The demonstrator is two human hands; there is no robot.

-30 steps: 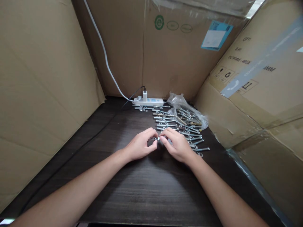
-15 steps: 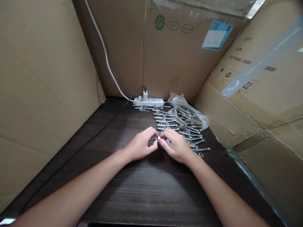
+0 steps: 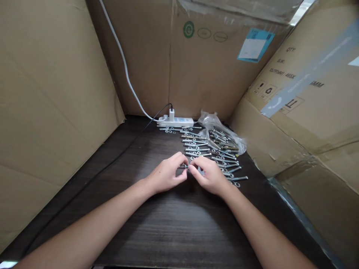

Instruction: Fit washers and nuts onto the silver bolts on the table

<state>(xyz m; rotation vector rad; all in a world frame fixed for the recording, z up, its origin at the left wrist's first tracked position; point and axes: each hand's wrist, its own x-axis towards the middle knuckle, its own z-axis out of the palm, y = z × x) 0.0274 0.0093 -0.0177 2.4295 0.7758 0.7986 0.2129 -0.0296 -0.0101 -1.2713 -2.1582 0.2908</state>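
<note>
My left hand (image 3: 168, 172) is closed, its thumb and fingers pinching a short metal bolt (image 3: 182, 166) that lies level between them. At the bolt's right end, my right hand (image 3: 209, 173) is closed too, its fingertips on a small nut (image 3: 188, 167), mostly hidden by the fingers. The two hands almost meet, just above the dark table (image 3: 168, 228). Beyond and to the right of them lie rows of loose metal bolts (image 3: 196, 144) with washers (image 3: 237, 184) and nuts beside them.
A clear plastic bag (image 3: 238, 140) holding more bolts lies at the back right. Behind the rows stands a white power strip (image 3: 179, 121) with a plugged-in charger (image 3: 171, 114). A black cable (image 3: 112, 163) crosses the table's left side. Cardboard walls (image 3: 146, 67) enclose three sides.
The light-coloured nut between my fingertips shows less now, more covered by my right fingers. Both hands stay nearly in place, and the view has tilted slightly.
</note>
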